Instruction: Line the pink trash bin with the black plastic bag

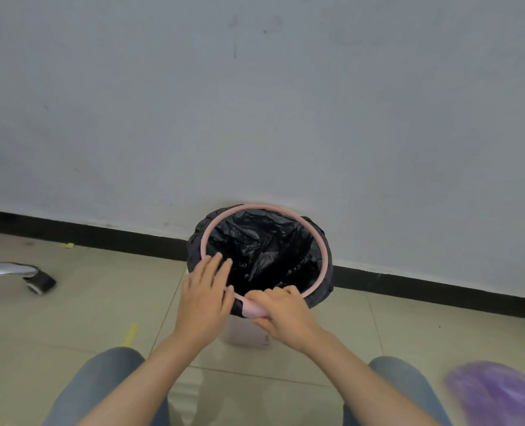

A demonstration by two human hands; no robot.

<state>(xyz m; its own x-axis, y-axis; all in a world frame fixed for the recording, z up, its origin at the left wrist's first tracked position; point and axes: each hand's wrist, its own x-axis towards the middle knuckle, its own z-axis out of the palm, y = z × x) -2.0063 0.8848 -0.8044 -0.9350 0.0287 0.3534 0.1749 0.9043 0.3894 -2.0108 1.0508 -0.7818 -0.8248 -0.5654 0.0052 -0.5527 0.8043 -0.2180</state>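
Pink trash bin (245, 333) on the tiled floor (86, 318), hard against the wall (255, 103), between the knees. Black plastic bag (264, 250) already down inside, its mouth folded out over the top and hanging as a dark skirt around the outside. Pink retaining ring (325, 253) seated over the fold around most of the circle; near edge not yet fully down, by the look of it.

Left hand (204, 298) flat on the near-left rim, fingers (216, 265) spread and straight, clamped on nothing. Right hand (281, 312) curled over the pink tab at the near edge, fingers pinched on it.

To finish well: press straight down on the tab while steadying the rim with the flat hand, then work outward both ways so no film bunches under the ring. Likely snag: thin film tearing or slipping inward if pushed at an angle. Chair caster (40, 282) and a purple bag (497, 392) off to the sides, out of the way
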